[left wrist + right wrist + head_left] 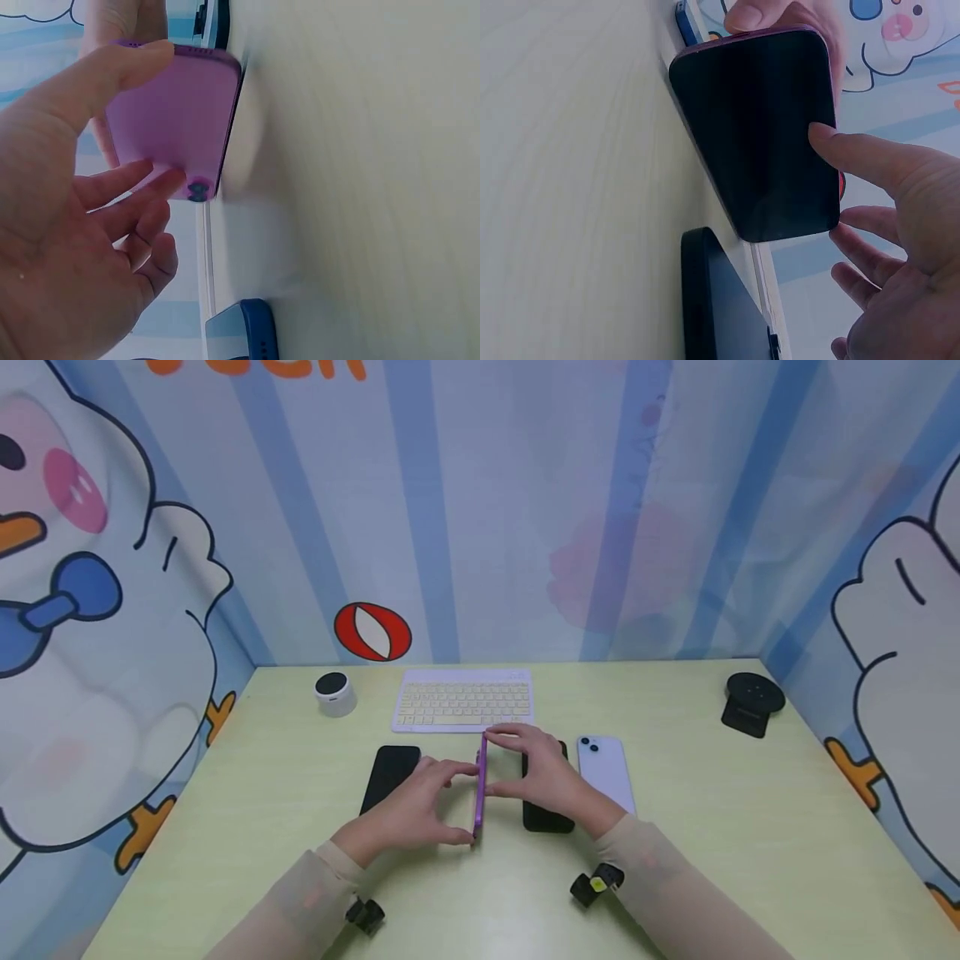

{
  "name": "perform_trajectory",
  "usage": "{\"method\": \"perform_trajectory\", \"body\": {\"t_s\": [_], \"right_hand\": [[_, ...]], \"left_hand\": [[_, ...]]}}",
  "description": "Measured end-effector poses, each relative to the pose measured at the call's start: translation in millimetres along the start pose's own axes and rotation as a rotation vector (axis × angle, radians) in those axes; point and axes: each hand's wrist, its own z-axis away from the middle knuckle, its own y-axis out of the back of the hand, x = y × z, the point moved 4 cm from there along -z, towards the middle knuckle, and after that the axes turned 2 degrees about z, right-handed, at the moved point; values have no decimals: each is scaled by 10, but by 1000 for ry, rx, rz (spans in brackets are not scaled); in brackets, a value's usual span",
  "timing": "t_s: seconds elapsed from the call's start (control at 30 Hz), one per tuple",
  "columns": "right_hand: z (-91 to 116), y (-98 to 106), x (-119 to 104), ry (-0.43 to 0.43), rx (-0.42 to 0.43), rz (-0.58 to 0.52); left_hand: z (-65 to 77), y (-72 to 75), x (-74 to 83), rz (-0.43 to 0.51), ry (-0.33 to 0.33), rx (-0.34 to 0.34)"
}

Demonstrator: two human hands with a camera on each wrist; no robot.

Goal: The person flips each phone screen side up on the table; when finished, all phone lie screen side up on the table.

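A purple smartphone [481, 789] stands on its long side edge in the middle of the table, between both hands. My left hand [408, 810] holds it with the thumb at its near end and fingertips on the back. In the left wrist view that purple back [172, 112] shows a dark camera at the far corner. My right hand [551, 777] has its thumb on the dark screen [757, 135] and its fingertips at the far end. One black phone [386, 770] lies beside the left hand; another black phone [546, 817] lies partly under the right hand.
A lavender phone [606, 768] lies face down right of the right hand. Behind the hands is a lavender keyboard [463, 702], with a small white cylinder with a black top [336, 697] to its left. A black folding stand [750, 702] sits at the far right corner.
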Motion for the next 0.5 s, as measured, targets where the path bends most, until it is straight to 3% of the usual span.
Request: {"method": "perform_trajectory", "body": {"t_s": [0.5], "right_hand": [[-9, -16, -74, -23, -13, -31]], "left_hand": [[65, 114, 119, 14, -39, 32]]}}
